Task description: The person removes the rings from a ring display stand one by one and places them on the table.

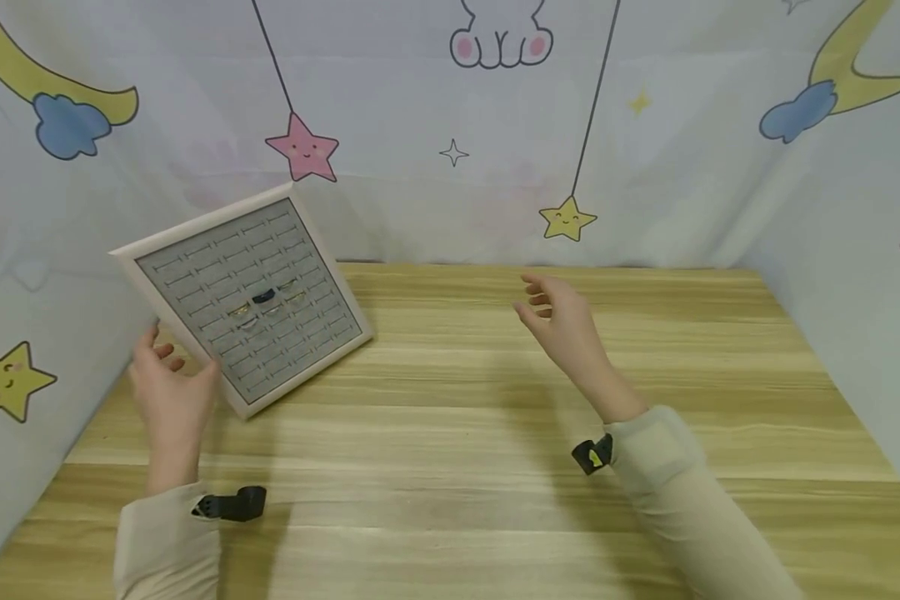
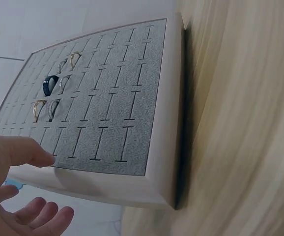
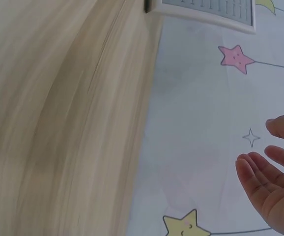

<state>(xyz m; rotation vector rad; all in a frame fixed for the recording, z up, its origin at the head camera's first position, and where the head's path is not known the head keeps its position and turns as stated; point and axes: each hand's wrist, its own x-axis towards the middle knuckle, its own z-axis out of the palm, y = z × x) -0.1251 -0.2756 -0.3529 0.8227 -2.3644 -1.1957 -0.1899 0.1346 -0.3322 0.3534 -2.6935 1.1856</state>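
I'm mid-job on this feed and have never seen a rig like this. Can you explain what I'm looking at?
There's no robot here: you're seeing a person's bare left hand and right hand. The wide picture comes from a head-worn camera looking forward and down. The close-up of the rings comes from the left wrist, the remaining one from the right.

On the wood-patterned table, a pale-framed grey display board stands tilted, with six rings in its slots. Behind hangs a cartoon-printed cloth.

Neither hand grips anything. The left is at the board's edge, though whether its thumb touches is unclear; the right hovers over the table, holding nothing.
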